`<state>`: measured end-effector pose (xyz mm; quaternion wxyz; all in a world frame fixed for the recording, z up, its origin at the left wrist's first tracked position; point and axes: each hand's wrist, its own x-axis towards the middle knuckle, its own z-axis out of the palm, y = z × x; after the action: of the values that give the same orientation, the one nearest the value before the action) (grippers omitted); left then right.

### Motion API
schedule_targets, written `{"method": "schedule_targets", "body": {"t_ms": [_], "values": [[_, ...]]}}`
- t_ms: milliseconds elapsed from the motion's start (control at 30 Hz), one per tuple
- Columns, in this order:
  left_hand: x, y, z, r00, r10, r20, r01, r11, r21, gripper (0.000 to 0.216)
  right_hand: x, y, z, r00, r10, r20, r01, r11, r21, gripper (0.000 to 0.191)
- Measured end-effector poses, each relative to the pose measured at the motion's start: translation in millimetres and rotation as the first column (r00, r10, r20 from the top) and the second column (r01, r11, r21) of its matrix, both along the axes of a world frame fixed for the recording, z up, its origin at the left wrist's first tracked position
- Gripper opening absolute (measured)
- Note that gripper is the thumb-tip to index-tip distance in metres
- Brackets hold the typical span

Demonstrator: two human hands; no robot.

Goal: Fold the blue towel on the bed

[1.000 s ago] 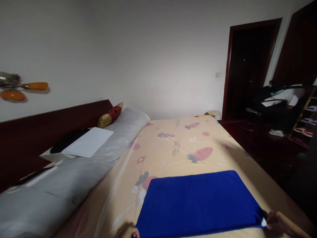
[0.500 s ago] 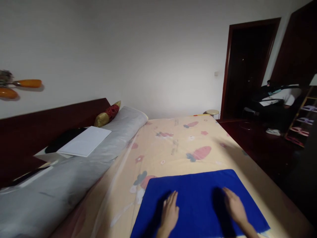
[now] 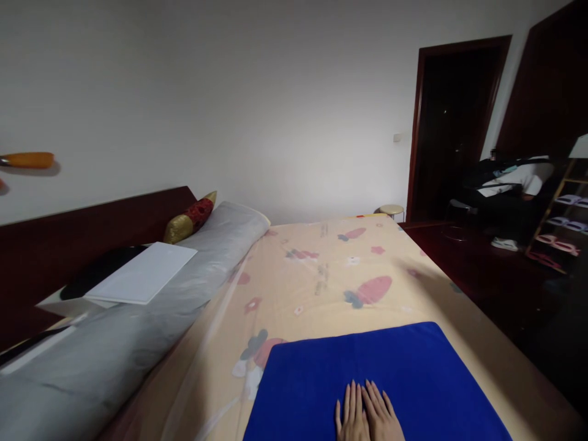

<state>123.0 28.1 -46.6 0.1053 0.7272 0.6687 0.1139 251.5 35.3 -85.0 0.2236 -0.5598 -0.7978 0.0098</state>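
Hands first: both sit flat at the bottom centre of the frame, side by side and touching, palms down on a bright blue rectangular cloth (image 3: 367, 373). Left hand (image 3: 351, 419) and right hand (image 3: 381, 416) each have the fingers stretched out straight and close together, so neither grip is closed round anything, they're just pressed on the fabric. Wrists are cut off by the bottom edge.

Blue cloth lies spread smooth across the lower middle of the frame, on a bed with a pale yellow sheet printed with pink and red cartoon shapes (image 3: 331, 269). Along the left side there's a long grey rolled bundle of bedding (image 3: 138, 331) with a flat white rectangular board (image 3: 140, 282) lying on top, and a red and gold bolster cushion (image 3: 188, 217) at its far end, against a dark wood headboard (image 3: 92, 239).

Upper right has a dark wooden doorway (image 3: 452, 122), and just right of it a person in dark and white clothes (image 3: 509, 184), bent over, well away from the bed. A small round stool (image 3: 391, 210) stands near the door.
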Motion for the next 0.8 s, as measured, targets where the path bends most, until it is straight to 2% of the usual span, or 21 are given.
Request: {"method": "schedule_targets", "body": {"t_ms": [100,333,500,633,733,800], "values": [[2.1,-0.6,2.8,1.0,-0.009,0.009,0.009,1.0,0.0,0.053,-2.2,-0.7,0.7,1.0,-0.017,-0.006,0.017,1.0,0.012,0.056],[5.4,-5.6,22.6,1.0,0.001,0.021,-0.001,0.999,-0.039,0.051,3.5,-6.2,25.1,1.0,0.011,-0.012,-0.012,0.995,-0.103,0.052],[5.0,-5.1,21.2,0.997,0.026,0.078,-0.026,1.0,-0.009,0.049,21.8,-7.6,34.3,0.994,-0.112,-0.001,0.11,0.977,-0.182,0.051],[6.6,-3.6,16.2,0.999,0.02,0.048,-0.02,1.0,0.006,0.051,72.5,-15.0,39.0,0.957,-0.288,0.03,0.289,0.943,-0.167,0.059],[10.5,-3.8,15.5,0.998,0.057,0.025,-0.058,0.997,0.048,0.052,136.4,-29.1,33.2,0.903,-0.422,0.082,0.429,0.894,-0.126,0.061],[12.9,-4.7,16.6,0.997,0.078,0.022,-0.079,0.994,0.075,0.051,181.8,-41.2,26.3,0.894,-0.428,0.135,0.443,0.89,-0.111,0.058]]}}
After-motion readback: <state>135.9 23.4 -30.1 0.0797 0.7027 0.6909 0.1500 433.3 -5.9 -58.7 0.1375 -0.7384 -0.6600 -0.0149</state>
